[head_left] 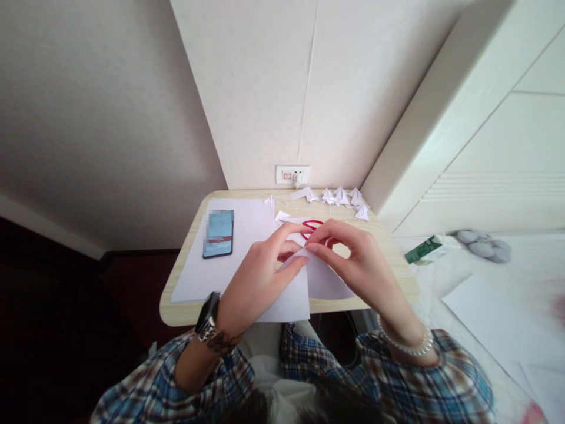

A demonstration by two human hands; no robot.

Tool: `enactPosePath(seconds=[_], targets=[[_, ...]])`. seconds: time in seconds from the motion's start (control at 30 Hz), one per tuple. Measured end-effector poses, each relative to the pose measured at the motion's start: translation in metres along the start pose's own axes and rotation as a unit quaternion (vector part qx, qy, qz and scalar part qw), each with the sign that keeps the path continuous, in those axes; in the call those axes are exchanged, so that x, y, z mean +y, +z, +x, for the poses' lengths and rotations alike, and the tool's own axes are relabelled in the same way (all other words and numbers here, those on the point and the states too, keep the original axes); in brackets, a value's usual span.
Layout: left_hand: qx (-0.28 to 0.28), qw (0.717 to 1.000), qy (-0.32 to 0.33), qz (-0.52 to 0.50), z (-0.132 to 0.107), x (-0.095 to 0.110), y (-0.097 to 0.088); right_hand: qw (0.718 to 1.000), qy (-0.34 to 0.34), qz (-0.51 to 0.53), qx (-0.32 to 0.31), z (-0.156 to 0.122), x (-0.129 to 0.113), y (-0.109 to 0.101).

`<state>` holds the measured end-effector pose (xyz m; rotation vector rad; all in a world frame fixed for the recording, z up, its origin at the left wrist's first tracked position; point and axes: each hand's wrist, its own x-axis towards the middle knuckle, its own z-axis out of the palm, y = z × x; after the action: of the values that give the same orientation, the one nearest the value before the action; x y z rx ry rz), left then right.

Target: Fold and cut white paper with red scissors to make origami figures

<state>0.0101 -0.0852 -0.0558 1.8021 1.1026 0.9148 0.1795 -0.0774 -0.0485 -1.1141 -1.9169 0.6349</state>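
Between my two hands a sheet of white paper (pixel 291 300) is held up over the front of the small table. My left hand (pixel 269 265) pinches its upper edge between thumb and fingers. The fingertips of my right hand (pixel 348 250) close on the same edge, touching the left fingertips. Right behind the fingers lie scissors with red handles (pixel 312 223), partly covered by my hands. Another piece of white paper (pixel 326 280) rests on the table under my right hand.
A phone (pixel 219 233) lies on white sheets (pixel 188 288) at the table's left. Several folded paper pieces (pixel 341 196) line the back right edge. A wall socket (pixel 293 175) holds a plug. Right of the table are a green-and-white box (pixel 427 249) and a grey fluffy item (pixel 484 245).
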Motion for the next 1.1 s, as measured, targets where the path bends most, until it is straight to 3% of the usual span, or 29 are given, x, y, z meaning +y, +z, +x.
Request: enactPosePath(seconds=[0.2,0.53,0.83,0.97,1.1], targets=[[-0.011,1.000,-0.016,0.010,-0.001,-0.001,-0.001,0.998,0.048,0.041,0.022,-0.002,0.001,-0.003],[-0.040,0.998,-0.003,0.041,-0.001,-0.002,-0.005,0.992,0.072,0.099,0.031,-0.005,0.003,-0.005],[-0.158,0.980,-0.007,0.121,-0.015,-0.013,-0.030,0.974,0.134,0.163,0.080,-0.005,0.015,-0.017],[-0.123,0.991,-0.010,0.052,-0.014,-0.014,-0.035,0.975,0.126,0.157,0.091,-0.004,0.021,-0.019],[-0.018,0.999,-0.049,-0.011,-0.008,-0.008,-0.036,0.983,0.116,0.128,0.064,-0.003,0.025,-0.019]])
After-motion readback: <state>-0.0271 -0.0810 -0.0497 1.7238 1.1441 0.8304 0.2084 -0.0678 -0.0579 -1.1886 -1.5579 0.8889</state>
